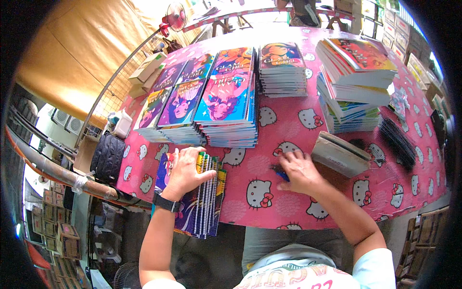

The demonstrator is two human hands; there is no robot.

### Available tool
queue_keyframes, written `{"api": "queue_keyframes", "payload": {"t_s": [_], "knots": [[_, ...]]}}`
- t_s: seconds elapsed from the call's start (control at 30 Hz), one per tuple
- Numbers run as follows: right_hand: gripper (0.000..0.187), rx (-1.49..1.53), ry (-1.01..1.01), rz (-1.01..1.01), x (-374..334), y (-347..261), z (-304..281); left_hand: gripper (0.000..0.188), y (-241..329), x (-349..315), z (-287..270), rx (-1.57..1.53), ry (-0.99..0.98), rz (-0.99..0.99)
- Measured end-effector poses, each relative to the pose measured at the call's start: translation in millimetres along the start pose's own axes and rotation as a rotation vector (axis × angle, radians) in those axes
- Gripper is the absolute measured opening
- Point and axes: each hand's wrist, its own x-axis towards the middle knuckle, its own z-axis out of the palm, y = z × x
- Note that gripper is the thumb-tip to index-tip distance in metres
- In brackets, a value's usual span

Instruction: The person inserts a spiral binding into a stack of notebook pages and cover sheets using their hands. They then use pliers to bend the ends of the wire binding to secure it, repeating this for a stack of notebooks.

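My left hand (185,172), with a dark band at the wrist, grips a stack of spiral notebooks (192,214) at the table's near edge. Its fingers curl over the far end and the thumb points right; white coils run along the stack. My right hand (299,172) rests low over the table, fingers bent around a small dark-blue object (282,175) mostly hidden beneath them. Just right of that hand lies a worn cardboard box (340,154). Beyond my left hand, several piles of spiral notebooks (224,103) with colourful covers stand in rows.
A pink patterned cloth covers the table (288,212). At the far right rises a tall pile of books without visible coils (356,72); black spiral coils (395,139) lie nearer. A black bag (108,156) sits by the left edge, and a red fan (174,18) stands beyond.
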Motion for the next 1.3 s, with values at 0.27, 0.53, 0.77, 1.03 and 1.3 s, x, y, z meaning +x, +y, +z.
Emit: {"api": "queue_keyframes", "payload": {"t_s": [0.27,0.53,0.77,1.03,1.3], "knots": [[0.045,0.329,-0.018,0.001,7,9,-21,0.055,6,1,-4,-0.119,-0.027,-0.031],[0.051,0.625,0.099,-0.327,77,-49,-34,0.050,15,0,-2,-0.104,0.079,0.002],[0.053,0.357,-0.065,-0.297,92,-61,-58,0.047,12,0,0,-0.117,0.093,0.019],[0.044,0.350,-0.035,-0.349,98,-71,-54,0.047,13,1,1,-0.124,0.102,0.014],[0.034,1.720,-0.667,0.141,90,-75,-31,0.045,14,0,2,-0.108,0.107,0.009]]}}
